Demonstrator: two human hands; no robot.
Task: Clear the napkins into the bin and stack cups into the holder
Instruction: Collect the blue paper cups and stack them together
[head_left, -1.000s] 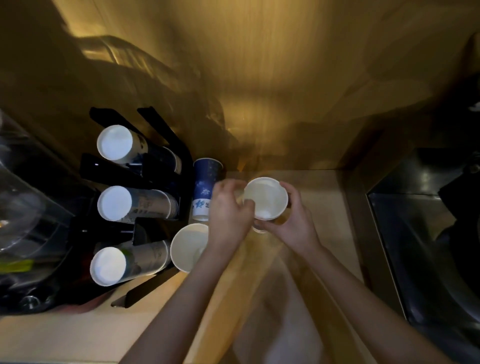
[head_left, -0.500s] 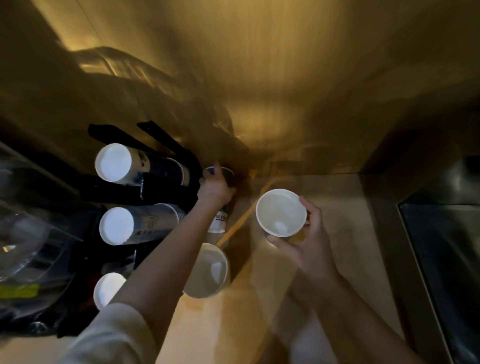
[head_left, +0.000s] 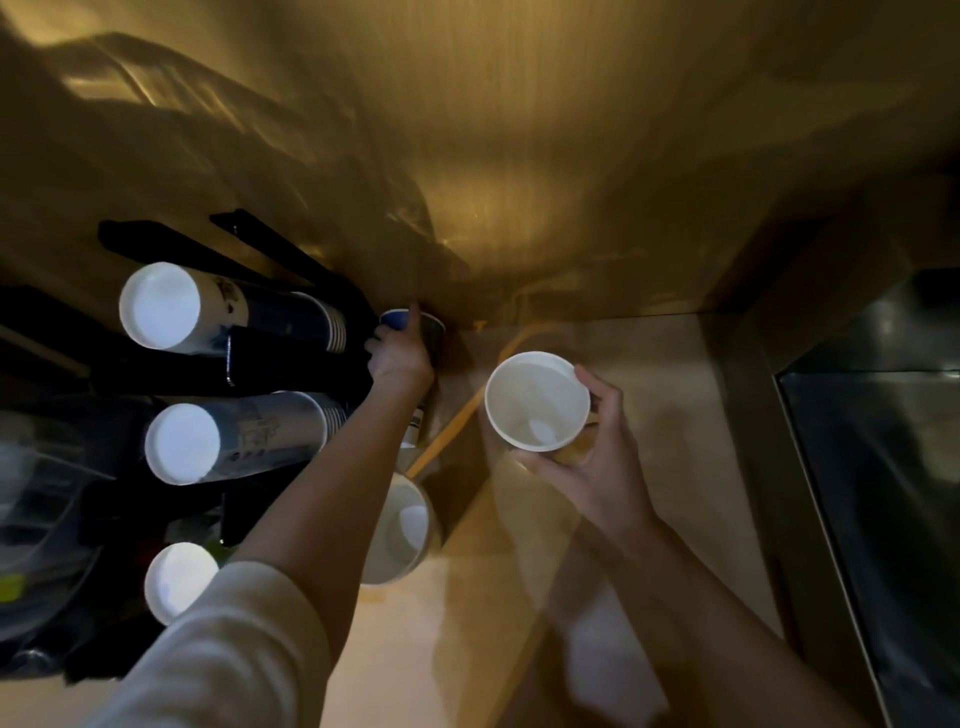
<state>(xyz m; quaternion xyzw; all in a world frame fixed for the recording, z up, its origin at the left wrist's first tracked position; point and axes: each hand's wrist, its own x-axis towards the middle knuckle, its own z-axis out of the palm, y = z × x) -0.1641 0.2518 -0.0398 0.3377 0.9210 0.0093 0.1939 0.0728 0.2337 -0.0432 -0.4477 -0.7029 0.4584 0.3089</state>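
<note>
Two cups are in hand: the right hand (head_left: 597, 462) grips a white paper cup (head_left: 537, 400), mouth up, at frame centre; the left hand (head_left: 400, 358) wraps a blue cup (head_left: 397, 318) beside the black holder (head_left: 291, 358) at left.

No legible text. Dark printed markings appear on the sides of the upper cup stack (head_left: 228, 312) and the middle cup stack (head_left: 249, 436) in the black cup holder (head_left: 291, 358), but blur prevents reading any characters.
</note>
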